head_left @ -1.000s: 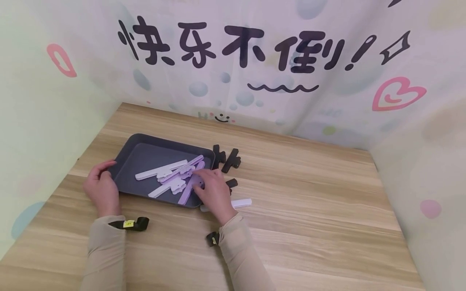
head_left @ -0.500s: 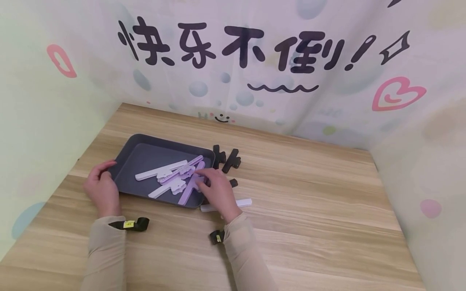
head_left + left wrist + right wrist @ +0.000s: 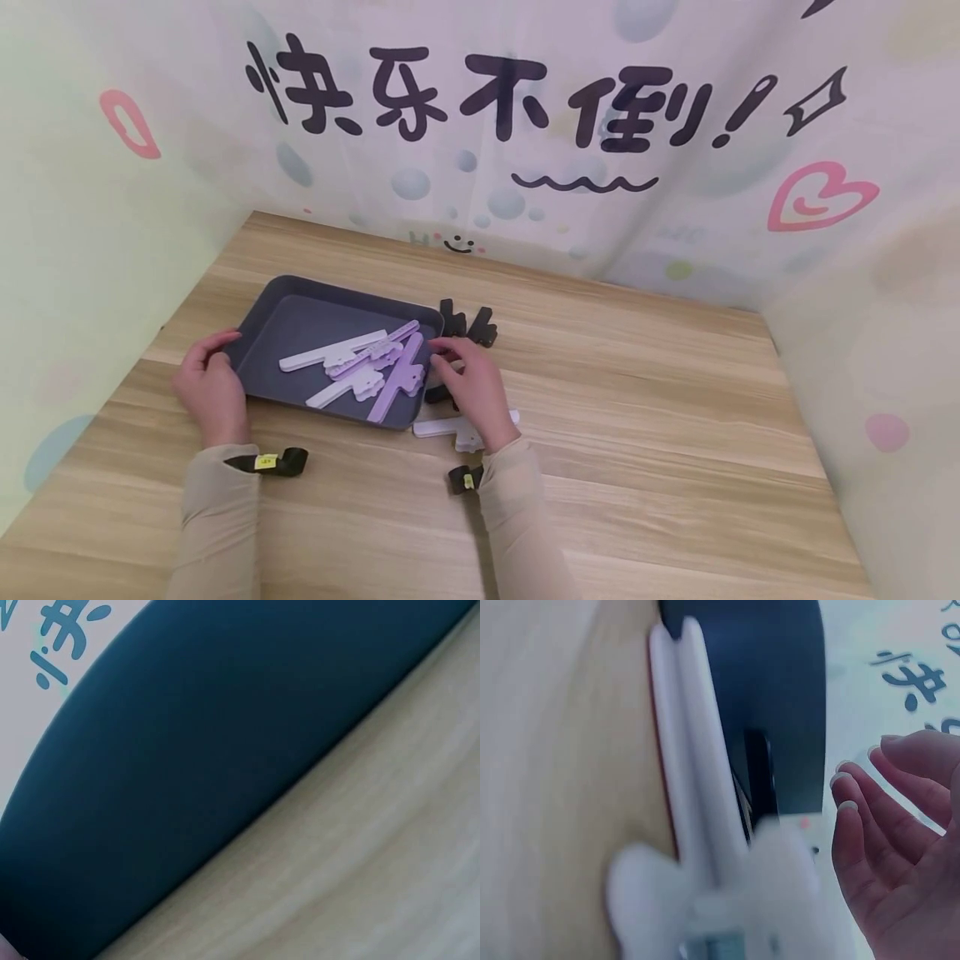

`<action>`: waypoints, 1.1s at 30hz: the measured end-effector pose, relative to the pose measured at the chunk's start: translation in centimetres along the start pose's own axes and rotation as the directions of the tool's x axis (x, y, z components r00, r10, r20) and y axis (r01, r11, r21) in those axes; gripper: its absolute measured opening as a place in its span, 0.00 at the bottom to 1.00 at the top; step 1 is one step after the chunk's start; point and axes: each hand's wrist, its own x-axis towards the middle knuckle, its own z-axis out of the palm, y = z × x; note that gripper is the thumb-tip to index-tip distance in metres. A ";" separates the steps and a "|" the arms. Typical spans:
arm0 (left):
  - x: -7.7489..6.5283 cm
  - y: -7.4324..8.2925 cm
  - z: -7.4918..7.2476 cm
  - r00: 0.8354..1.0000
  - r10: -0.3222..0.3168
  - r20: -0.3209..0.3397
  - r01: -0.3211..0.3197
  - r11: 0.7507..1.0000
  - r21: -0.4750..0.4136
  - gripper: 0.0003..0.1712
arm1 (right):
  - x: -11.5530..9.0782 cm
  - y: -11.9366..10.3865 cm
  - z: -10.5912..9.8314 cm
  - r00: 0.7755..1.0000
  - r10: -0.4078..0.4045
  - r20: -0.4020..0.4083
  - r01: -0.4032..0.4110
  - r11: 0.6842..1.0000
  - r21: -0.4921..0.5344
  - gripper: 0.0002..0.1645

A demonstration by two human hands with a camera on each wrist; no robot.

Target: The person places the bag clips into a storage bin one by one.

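My left hand (image 3: 213,387) grips the left edge of a dark grey tray (image 3: 296,310), whose outer wall fills much of the left wrist view. Piled in the tray's right part are white bag clips (image 3: 306,357) and purple bag clips (image 3: 390,392) with wavy-edged grips. My right hand (image 3: 480,387) hovers just past the tray's right rim, fingers loosely bent and apart. It holds nothing, as the right wrist view shows. Beneath it, a white bag clip (image 3: 435,428) lies on the table and partly hides behind the wrist.
Black clips (image 3: 482,327) lie on the wooden table (image 3: 637,433) behind the right hand. Another black clip (image 3: 437,394) sits between that hand and the tray, partly covered. A printed curtain (image 3: 570,217) hangs along the table's back edge.
My right hand has let go of the purple clip, now lying in the tray, and drawn back right over the rim. The left hand stays where it was.
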 end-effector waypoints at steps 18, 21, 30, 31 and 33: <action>0.2 -0.1 0.0 1.000 -0.011 0.001 0.011 1.000 -0.012 0.24 | -0.2 3.8 -2.7 0.964 0.229 -0.134 -0.215 0.970 0.114 0.16; 0.2 -0.1 0.0 1.000 -0.007 0.002 0.007 1.000 0.000 0.24 | -0.2 4.2 -2.8 0.958 0.245 -0.150 -0.227 0.965 0.128 0.16; 0.3 -0.2 0.1 1.000 -0.006 0.002 0.006 1.000 -0.020 0.24 | -0.2 5.0 -2.9 0.954 0.277 -0.117 -0.257 0.952 0.164 0.20; 0.3 -0.2 0.0 1.000 -0.008 0.002 0.008 1.000 -0.020 0.24 | -0.2 5.0 -3.0 0.955 0.276 -0.109 -0.259 0.954 0.151 0.20; 0.3 -0.2 0.0 1.000 -0.008 0.003 0.008 1.000 -0.015 0.24 | -0.3 5.0 -3.0 0.958 0.275 -0.087 -0.263 0.956 0.128 0.21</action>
